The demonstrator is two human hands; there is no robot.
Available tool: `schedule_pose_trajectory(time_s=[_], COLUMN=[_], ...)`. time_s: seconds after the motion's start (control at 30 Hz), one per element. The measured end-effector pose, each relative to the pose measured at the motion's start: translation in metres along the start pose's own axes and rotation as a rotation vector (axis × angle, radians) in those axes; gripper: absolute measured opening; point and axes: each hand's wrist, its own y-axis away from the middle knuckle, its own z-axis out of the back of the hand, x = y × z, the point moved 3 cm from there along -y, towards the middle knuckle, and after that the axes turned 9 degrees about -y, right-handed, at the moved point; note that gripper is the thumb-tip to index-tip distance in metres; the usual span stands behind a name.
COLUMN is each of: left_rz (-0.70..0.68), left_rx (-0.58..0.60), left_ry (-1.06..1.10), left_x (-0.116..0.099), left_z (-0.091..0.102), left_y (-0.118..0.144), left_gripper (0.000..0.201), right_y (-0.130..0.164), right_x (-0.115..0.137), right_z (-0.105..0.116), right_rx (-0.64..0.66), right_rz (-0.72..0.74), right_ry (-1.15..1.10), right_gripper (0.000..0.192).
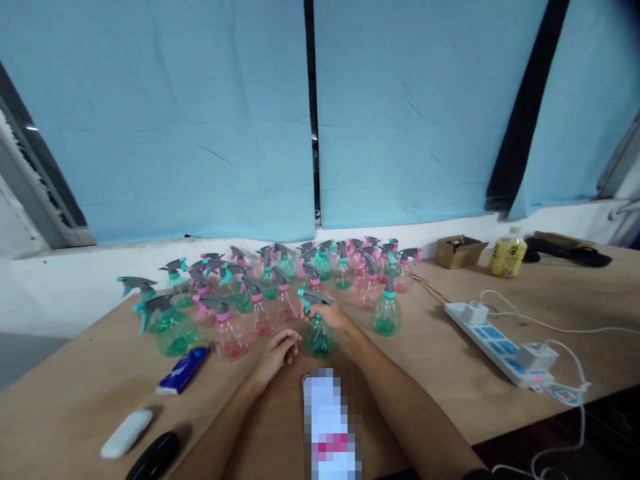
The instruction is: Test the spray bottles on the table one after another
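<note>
My right hand [334, 315] is closed around the grey trigger head of a green spray bottle [320, 339] with a turquoise trigger. The bottle stands upright on the wooden table, and part of its neck is hidden by the hand. Just left of it, my left hand [281, 348] hovers low, fingers loosely curled and a little apart, holding nothing I can see. Behind both hands stand several more spray bottles in a loose cluster, such as a pink one [231, 339] and a green one [175, 333]. Another green bottle [387, 313] stands to the right.
A phone [327, 420] lies in front of me, its screen blurred. At left are a blue packet [184, 370], a white case [127, 433] and a black object [154, 457]. Rightward sit a power strip [495, 343] with cables, a cardboard box [460, 252] and a yellow-labelled bottle [508, 255].
</note>
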Motion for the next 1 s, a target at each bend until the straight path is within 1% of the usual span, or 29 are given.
schedule_pose_trajectory(time_s=[0.2, 0.47, 0.63, 0.73, 0.9, 1.0], left_rz=[0.000, -0.007, -0.067, -0.096, -0.098, -0.074], left_rx=[-0.011, 0.005, 0.022, 0.020, 0.007, 0.010], left_ry=[0.017, 0.030, -0.013, -0.034, -0.097, -0.111], left_x=[-0.004, -0.001, 0.003, 0.006, 0.006, 0.005], left_z=[-0.001, 0.000, 0.000, 0.001, 0.004, 0.004], left_y=[0.002, 0.001, -0.002, -0.002, 0.001, 0.004], left_gripper=[0.034, 0.033, 0.030, 0.025, 0.020, 0.020], right_y=[0.001, 0.003, 0.005, 0.004, 0.004, 0.004], right_x=[0.003, 0.001, 0.006, 0.006, 0.002, 0.001], right_z=[0.000, 0.002, -0.002, -0.002, 0.000, 0.000], right_rx=[-0.002, -0.013, 0.039, 0.035, -0.002, -0.011], right_rz=[0.028, -0.018, 0.077, 0.107, 0.045, 0.051], right_ry=[0.087, 0.119, 0.075, 0.074, 0.089, 0.100], right_gripper=[0.019, 0.017, 0.018, 0.018, 0.019, 0.019])
